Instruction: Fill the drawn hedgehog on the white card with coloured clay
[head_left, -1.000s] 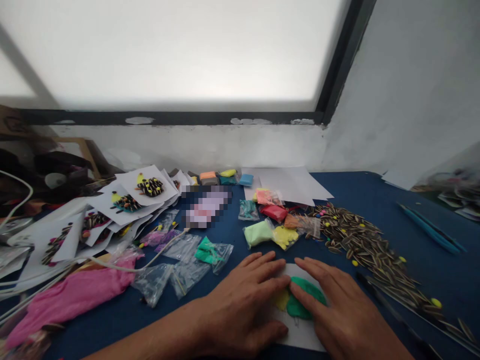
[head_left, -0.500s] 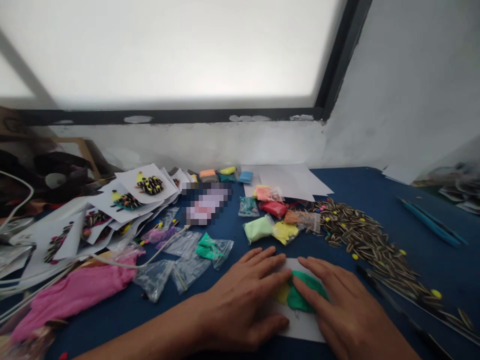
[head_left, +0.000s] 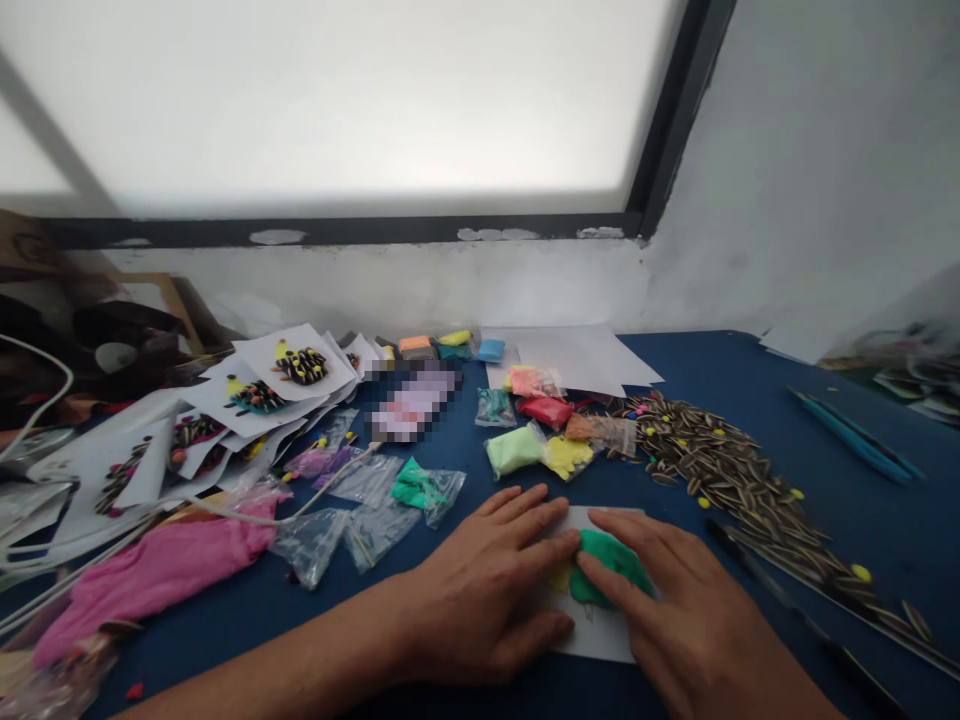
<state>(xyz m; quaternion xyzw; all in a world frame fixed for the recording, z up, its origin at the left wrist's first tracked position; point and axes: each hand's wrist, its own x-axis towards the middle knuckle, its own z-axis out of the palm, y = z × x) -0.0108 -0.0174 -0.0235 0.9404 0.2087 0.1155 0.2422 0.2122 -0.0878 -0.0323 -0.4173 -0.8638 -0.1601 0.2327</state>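
Note:
A small white sheet of paper (head_left: 600,640) lies on the blue table under both hands. On it is a flattened patch of green modelling clay (head_left: 611,570), with a bit of yellow clay (head_left: 559,577) at its left, mostly covered by fingers. My left hand (head_left: 510,580) lies flat across the paper's left side, fingers stretched out, its index fingertip at the green clay's edge. My right hand (head_left: 675,600) rests over the right side, fingers extended and touching the green clay. Pencil lines show below the clay.
Sunflower seeds (head_left: 712,460) spread to the right, beside a black pen (head_left: 802,610) and blue tweezers (head_left: 855,435). Bagged clay (head_left: 517,450) sits beyond my hands. At left are pink clay (head_left: 157,590), clear bags (head_left: 382,520), a white cable (head_left: 225,515) and finished seed pictures (head_left: 300,365).
The view has shifted slightly, so most things sit a little higher and to the left. Both hands keep nearly the same pose on the paper and clay.

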